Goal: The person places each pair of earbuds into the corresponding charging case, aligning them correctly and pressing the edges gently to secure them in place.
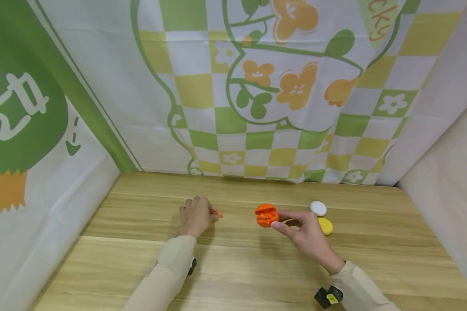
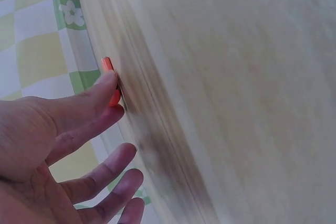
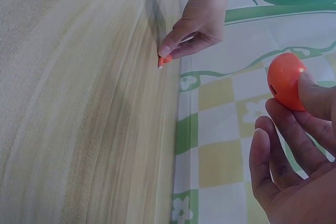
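My left hand pinches a small orange earbud between thumb and forefinger, low over the table. The earbud's stem sticks out past the fingertips, and its rounded end is partly covered. The other fingers are spread apart in the left wrist view. On the right, my right hand holds a round orange earbud case between thumb and fingers. The lid of this case is raised, and its dark-spotted inside faces the head camera. In the right wrist view only the outer shell of the case shows.
A white round case and a yellow round case lie on the wooden table, just beyond the right hand, which partly covers the yellow one. A patterned cloth hangs along the table's back edge, with more cloth at both sides.
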Motion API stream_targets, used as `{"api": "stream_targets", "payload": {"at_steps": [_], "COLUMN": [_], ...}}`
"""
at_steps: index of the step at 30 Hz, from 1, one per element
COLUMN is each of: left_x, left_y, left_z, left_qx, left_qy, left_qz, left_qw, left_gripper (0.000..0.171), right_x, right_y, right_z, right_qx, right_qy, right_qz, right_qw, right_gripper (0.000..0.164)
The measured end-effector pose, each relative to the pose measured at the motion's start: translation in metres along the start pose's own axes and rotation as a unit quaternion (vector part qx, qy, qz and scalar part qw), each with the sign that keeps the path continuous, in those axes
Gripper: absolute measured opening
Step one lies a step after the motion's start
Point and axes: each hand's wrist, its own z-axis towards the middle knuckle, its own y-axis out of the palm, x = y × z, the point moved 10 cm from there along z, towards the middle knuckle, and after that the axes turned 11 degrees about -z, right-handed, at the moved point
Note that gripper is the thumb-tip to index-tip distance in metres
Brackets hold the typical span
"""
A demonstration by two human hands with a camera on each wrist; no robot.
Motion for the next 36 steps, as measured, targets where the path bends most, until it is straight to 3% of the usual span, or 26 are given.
{"api": "stream_targets", "payload": {"at_steps": [20, 31, 36], "left_x": [0.004, 0.0042, 0.0054], "left_y": [-0.003, -0.0006, -0.0005], "left_z": [0.0024, 0.0042, 0.0038], "left_qx": [0.023, 0.016, 0.004], "left_qy": [0.044, 0.039, 0.038], "left_qz": [-0.01, -0.002, -0.041], "left_qw": [0.9987, 0.9991, 0.9984], "left_gripper": [0.01, 0.012, 0.012], "right_x": [0.0013, 0.0007, 0.0011], "right_y": [0.0013, 0.0007, 0.0005], "right_z": [0.0001, 0.0002, -0.0005], "right_qx": [-0.001, -0.002, -0.004], "right_qy": [-0.003, -0.003, -0.001], "right_qz": [0.005, -0.003, 0.0], "right_qw": [1.0, 1.0, 1.0], "right_gripper": [0.029, 0.028, 0.027]}}
